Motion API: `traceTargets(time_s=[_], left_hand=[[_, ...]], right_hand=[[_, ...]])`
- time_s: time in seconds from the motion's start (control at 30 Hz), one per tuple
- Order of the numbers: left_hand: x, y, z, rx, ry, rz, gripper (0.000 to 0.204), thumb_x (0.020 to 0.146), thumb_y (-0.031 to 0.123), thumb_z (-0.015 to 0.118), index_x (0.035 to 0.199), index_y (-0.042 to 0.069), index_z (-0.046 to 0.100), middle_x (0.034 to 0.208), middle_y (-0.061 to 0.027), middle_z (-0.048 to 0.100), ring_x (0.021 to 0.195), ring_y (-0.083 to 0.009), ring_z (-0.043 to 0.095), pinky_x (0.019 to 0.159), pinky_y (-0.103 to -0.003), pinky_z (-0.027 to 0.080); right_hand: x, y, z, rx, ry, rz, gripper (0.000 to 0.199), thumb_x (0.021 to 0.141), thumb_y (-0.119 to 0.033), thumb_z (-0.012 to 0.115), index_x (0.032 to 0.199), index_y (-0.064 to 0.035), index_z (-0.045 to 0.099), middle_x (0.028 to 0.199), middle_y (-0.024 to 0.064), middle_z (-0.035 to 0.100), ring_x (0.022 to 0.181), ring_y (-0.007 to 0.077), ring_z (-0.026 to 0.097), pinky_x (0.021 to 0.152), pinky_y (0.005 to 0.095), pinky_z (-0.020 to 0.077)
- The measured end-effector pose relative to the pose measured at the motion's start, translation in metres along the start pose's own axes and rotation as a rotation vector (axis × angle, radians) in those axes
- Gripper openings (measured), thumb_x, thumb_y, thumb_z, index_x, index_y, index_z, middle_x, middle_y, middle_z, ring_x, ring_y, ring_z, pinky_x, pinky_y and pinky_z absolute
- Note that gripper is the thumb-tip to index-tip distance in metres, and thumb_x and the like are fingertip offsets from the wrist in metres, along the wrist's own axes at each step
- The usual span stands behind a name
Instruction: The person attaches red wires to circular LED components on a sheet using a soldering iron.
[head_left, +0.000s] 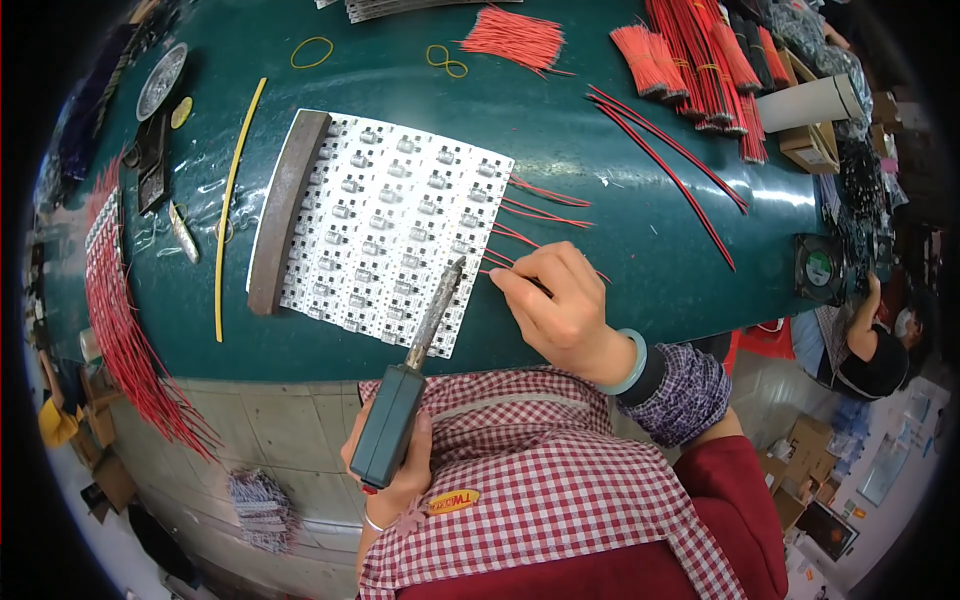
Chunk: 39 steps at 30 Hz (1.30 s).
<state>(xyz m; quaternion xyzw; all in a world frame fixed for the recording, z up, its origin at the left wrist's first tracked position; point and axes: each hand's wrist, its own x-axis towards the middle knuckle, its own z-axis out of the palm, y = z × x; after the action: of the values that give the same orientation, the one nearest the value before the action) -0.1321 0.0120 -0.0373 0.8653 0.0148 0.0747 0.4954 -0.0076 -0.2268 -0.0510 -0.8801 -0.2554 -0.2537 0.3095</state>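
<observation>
My left hand [392, 455] is wrapped round the dark green handle of a soldering iron [391, 424]. Its metal tip reaches the right edge of a white circuit board panel [385, 225], which carries rows of small components. At that same edge, my right hand [562, 312] is closed in a pinch on a thin red wire that meets the board close to the iron's tip. Several red wires [545, 210] stick out from the board's edge above this hand. A brown bar [290, 212] lies along the panel's left side.
A yellow strip [240, 205] and a metal dish [161, 82] lie to the left. Wired boards [105, 260] hang over the table's left edge. Red wire bundles [700, 60] fill the far right, beside a white roll [810, 103]. A small fan [820, 268] stands right. Other people work nearby.
</observation>
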Motion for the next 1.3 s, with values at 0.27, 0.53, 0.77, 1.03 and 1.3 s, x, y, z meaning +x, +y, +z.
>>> traceTargets(time_s=[0.27, 0.53, 0.77, 1.03, 1.3], left_hand=[[-0.005, -0.001, -0.004, -0.030, -0.050, -0.046, 0.022, 0.076, -0.002, 0.076, 0.098, -0.006, 0.071, 0.093, -0.0188, 0.070, 0.074, -0.0283, 0.072, 0.064, -0.032, 0.055], [-0.002, 0.004, -0.003, -0.045, -0.095, -0.078, 0.022, 0.075, -0.004, 0.076, 0.096, -0.006, 0.071, 0.093, -0.0175, 0.070, 0.073, -0.0276, 0.070, 0.063, -0.032, 0.054], [0.000, 0.005, -0.005, -0.005, -0.120, -0.037, 0.019, 0.074, -0.004, 0.075, 0.093, -0.005, 0.071, 0.089, -0.0172, 0.068, 0.070, -0.0277, 0.069, 0.059, -0.032, 0.053], [-0.011, -0.006, -0.005, 0.011, -0.003, 0.033, 0.023, 0.077, 0.001, 0.075, 0.099, -0.005, 0.070, 0.088, -0.0188, 0.068, 0.069, -0.0308, 0.069, 0.059, -0.035, 0.054], [-0.012, -0.010, -0.003, -0.049, 0.023, 0.046, 0.026, 0.081, 0.005, 0.075, 0.104, -0.005, 0.070, 0.091, -0.0185, 0.068, 0.073, -0.0290, 0.069, 0.063, -0.034, 0.054]], right_hand=[[-0.005, -0.001, 0.003, -0.001, -0.078, 0.005, 0.021, 0.071, -0.001, 0.074, 0.092, -0.0018, 0.069, 0.081, 0.0054, 0.056, 0.075, 0.0222, 0.058, 0.060, 0.0341, 0.0431], [-0.005, -0.003, 0.001, -0.015, -0.106, 0.013, 0.021, 0.070, -0.001, 0.072, 0.091, -0.0017, 0.069, 0.080, 0.0059, 0.056, 0.075, 0.0226, 0.059, 0.063, 0.0342, 0.0456], [-0.005, -0.003, 0.001, -0.020, -0.109, 0.010, 0.022, 0.070, 0.000, 0.071, 0.091, -0.0014, 0.069, 0.080, 0.0061, 0.056, 0.075, 0.0228, 0.059, 0.064, 0.0346, 0.0462], [-0.004, -0.002, 0.002, -0.018, -0.093, 0.003, 0.025, 0.068, 0.003, 0.076, 0.091, -0.0027, 0.070, 0.079, 0.0052, 0.058, 0.069, 0.0219, 0.059, 0.057, 0.0346, 0.0437], [-0.001, -0.004, -0.010, 0.014, -0.104, 0.057, 0.023, 0.072, 0.004, 0.076, 0.094, -0.0030, 0.070, 0.084, 0.0070, 0.060, 0.074, 0.0239, 0.060, 0.060, 0.0356, 0.0469]])
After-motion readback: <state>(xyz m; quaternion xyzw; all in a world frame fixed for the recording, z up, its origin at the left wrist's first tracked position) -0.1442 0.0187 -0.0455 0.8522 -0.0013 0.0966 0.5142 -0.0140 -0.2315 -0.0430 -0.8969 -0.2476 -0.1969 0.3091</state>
